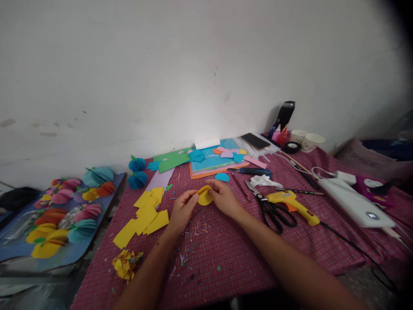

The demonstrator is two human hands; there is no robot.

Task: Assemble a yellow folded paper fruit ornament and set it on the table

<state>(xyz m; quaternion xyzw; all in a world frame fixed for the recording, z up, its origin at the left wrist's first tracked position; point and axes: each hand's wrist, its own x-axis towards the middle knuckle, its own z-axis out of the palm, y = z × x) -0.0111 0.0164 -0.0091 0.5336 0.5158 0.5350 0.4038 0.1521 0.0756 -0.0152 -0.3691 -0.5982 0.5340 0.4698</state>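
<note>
Two bare hands meet over the red checked tablecloth [232,258]. Left hand [183,209]: thumb and fingers pinched together on the left side of a yellow paper circle [205,199]. Right hand [223,197]: fingers likewise closed, gripping the circle's right side. Circle sits between the hands, apparently layered; number of layers cannot be told. Left of the left hand: overlapping yellow paper pieces [146,218]; nearer the viewer, a crumpled yellow wad [124,264]. Right of the right hand: black-handled scissors [262,202] and, close beside them, a yellow glue gun [292,202]; contact unclear. Just beyond the hands: a blue half circle [222,177].
</note>
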